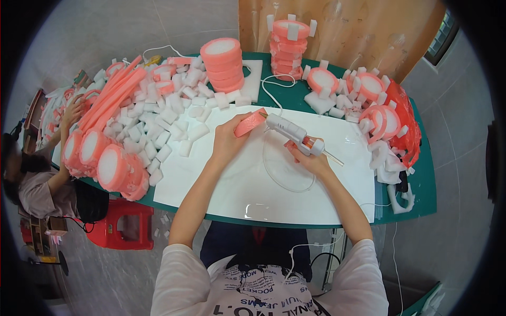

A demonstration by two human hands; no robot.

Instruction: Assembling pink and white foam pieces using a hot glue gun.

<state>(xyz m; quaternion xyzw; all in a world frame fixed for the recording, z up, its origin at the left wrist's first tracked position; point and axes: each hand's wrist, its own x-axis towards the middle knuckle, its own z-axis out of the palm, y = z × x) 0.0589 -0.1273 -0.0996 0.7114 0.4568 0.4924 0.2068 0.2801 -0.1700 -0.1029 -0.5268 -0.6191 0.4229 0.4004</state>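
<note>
Over the white sheet [232,184], my left hand [227,138] grips a pink foam piece [250,123], curved along its edge. My right hand [311,157] is wrapped around a white glue gun [287,128], a clear glue stick [334,158] poking out of its rear. The gun's nozzle points left and meets the upper end of the pink foam, or lies very close to it; which of the two I cannot tell. A white cord loops across the sheet below the gun.
White foam blocks [150,134] heap up at left beside long pink foam strips [113,100]. Stacked pink-rimmed discs [221,66] stand at the back; block-studded discs [322,81] and a red bag [408,137] lie right. A co-worker [50,181] sits left near a red stool [124,224].
</note>
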